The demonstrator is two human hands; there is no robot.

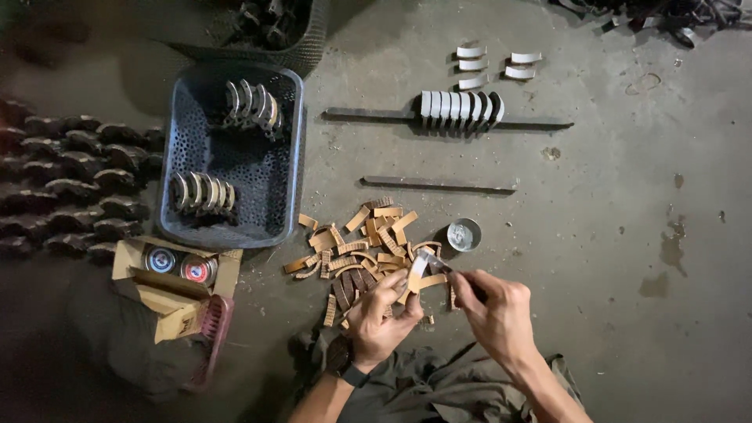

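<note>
Head view: near the bottom centre of the frame, a small curved metal shoe (419, 266) is pinched in the fingers of the left hand (381, 317), which are closed around its lower end. The right hand (495, 309) is closed around a thin dark tool (446, 270), whose tip is laid against the shoe. Just above and left of the hands, a loose heap of tan lining strips (356, 251) is spread over the concrete floor (595, 235), with a small round open tin (464, 234) beside it. In the upper left, a blue perforated basket (270, 196) is seen holding two rows of curved metal shoes. Further shoes are stood in a row on a flat dark bar (533, 122) at upper centre. A cardboard box (141, 274) with round tins is placed at lower left.
</note>
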